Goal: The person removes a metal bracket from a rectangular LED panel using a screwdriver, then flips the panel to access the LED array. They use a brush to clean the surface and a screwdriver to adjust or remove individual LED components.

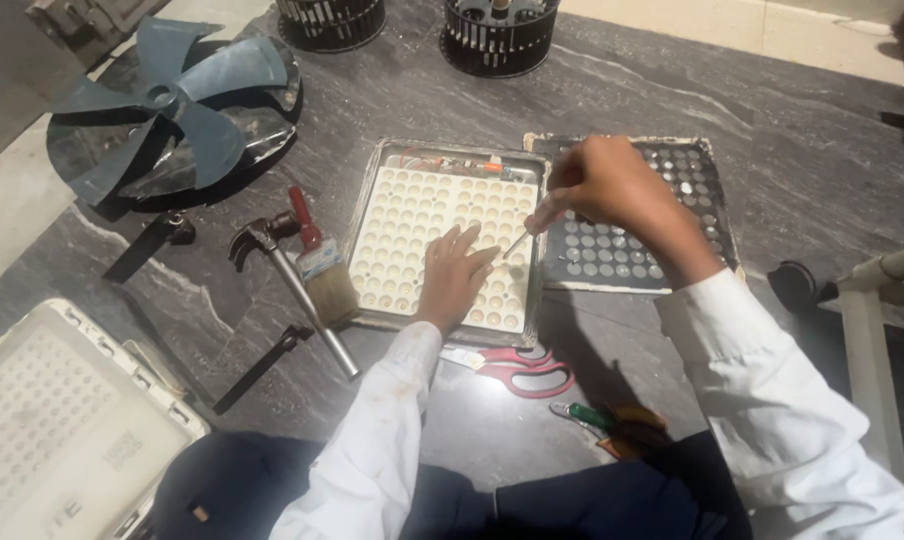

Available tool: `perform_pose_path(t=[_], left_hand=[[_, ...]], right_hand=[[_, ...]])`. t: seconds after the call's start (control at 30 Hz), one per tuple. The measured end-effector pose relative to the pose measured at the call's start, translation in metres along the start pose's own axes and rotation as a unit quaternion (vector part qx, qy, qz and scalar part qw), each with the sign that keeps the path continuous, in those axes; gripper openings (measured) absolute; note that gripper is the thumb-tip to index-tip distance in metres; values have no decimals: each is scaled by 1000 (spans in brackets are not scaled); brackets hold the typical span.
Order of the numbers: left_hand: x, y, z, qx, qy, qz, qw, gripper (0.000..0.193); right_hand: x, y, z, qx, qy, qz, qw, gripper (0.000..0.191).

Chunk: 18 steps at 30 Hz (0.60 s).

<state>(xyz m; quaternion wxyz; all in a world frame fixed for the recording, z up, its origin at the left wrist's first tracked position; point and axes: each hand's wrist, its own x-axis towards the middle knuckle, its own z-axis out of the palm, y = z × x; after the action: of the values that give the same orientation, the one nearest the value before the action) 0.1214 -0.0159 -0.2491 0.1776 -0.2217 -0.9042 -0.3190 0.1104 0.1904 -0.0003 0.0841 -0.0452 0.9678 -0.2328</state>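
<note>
One lens panel [412, 215] under left hand [454, 280]

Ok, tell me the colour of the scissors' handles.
Pinkish red; the scissors lie by the left hand's wrist, seen in the head view.

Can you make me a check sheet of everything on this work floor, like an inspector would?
Surface: dark grey marbled slab.
Job's things: white dimpled lens panel in a metal tray; dark round-dotted board beside it.
Clutter: claw hammer, paintbrush, red scissors, pliers, blue fan blade.
Grippers: left hand flat on the panel; right hand holds a thin tool.
Cables: short coloured wires at the tray's top edge.
Surroundings: two black blower wheels, white floodlight.
</note>
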Motion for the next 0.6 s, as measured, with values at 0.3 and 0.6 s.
perform_pose_path(t=[0.3,0.6], left_hand=[[-15,25,-12,-1,-96,-51,994,35],[-32,38,-38,-34,-158,-25,987,76]], right_hand=[[-14,-26,12,-49,-16,-60,997,28],[-15,-21,34,-114,-1,-54,992,30]])
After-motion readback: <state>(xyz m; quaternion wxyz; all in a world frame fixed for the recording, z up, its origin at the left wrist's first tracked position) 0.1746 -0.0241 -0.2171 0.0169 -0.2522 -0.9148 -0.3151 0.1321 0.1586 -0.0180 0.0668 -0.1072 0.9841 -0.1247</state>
